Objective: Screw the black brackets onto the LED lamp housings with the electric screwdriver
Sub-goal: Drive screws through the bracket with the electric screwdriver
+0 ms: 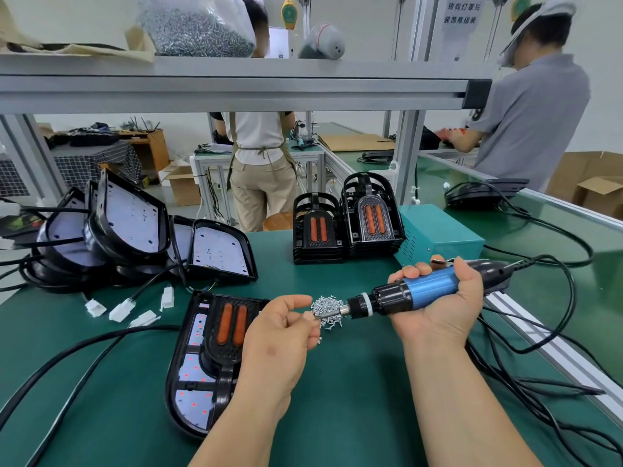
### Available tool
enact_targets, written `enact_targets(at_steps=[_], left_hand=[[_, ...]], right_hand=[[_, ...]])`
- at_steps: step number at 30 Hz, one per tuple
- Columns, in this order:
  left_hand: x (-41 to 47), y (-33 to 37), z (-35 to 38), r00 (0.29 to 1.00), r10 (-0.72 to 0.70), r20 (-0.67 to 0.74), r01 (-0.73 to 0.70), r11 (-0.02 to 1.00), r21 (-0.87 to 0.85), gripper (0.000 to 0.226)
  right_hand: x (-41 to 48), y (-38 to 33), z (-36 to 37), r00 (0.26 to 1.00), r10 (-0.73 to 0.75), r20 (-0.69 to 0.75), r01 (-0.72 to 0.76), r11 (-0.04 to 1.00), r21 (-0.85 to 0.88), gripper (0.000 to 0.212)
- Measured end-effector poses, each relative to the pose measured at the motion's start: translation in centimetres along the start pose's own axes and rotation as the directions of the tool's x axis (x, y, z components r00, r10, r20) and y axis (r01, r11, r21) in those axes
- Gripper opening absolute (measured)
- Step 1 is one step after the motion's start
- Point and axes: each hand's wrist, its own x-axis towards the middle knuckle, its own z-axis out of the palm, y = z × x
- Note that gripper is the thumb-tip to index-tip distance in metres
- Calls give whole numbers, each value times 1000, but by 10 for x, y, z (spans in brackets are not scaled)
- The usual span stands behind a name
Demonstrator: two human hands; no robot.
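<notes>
Currently, a dark green bench mat [354,382] is covering the work surface.

- **Centre:** the right hand [445,298] is gripping a blue-and-black corded electric screwdriver [414,291], with the barrel lying level and the bit pointing toward 9 o'clock.
- **Left hand** [279,328]: the fingers are curling, and thumb and forefinger are pinching at the bit tip. Whether a screw sits between them is too small to tell.
- **Just beyond that tip:** a heap of small silver screws [327,308] is lying on the mat.
- **7 o'clock:** a black LED lamp housing with a white board [194,332] is lying flat. A black bracket with two orange lenses [215,355] is sitting on it.
- **12 o'clock:** two stacks of black brackets [371,224] are standing, with a teal metal box [441,234] sitting beside them at 1 o'clock.
- **10 o'clock:** loose lamp housings [135,224] are leaning in a pile, with white plug connectors [121,310] lying near.
- **4 o'clock:** black cables [539,382] are trailing.
- **Overhead:** an aluminium shelf [236,85] is carrying a clear bag of screws [199,28].
- **Behind:** two people [532,112] are standing at other benches.
</notes>
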Motion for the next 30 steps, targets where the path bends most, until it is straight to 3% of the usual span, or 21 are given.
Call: enact_targets(at_steps=[13, 15, 18, 21, 26, 30], left_hand=[[-4, 1, 3, 1000, -7, 11, 6, 997, 73, 25], [-7, 3, 3, 999, 54, 0, -52, 974, 222, 27], [-11, 18, -5, 958, 286, -1, -235, 790, 566, 40], [-3, 44, -32, 916, 394, -78, -252, 716, 651, 42], [13, 61, -102, 964, 186, -189, -26, 775, 632, 49], [12, 38, -122, 985, -77, -153, 154, 786, 599, 54]], right_hand=[[-1, 0, 0, 1000, -19, -22, 19, 1000, -19, 18], [0, -1, -1, 999, -25, -48, 25, 1000, -9, 18], [1, -2, -2, 996, -31, -78, 33, 999, 23, 17], [1, -2, -2, 996, -40, -78, 42, 999, 22, 18], [-1, 2, -1, 994, -37, -102, 37, 999, 0, 17], [-6, 7, 3, 993, -30, -112, 27, 999, -28, 18]])
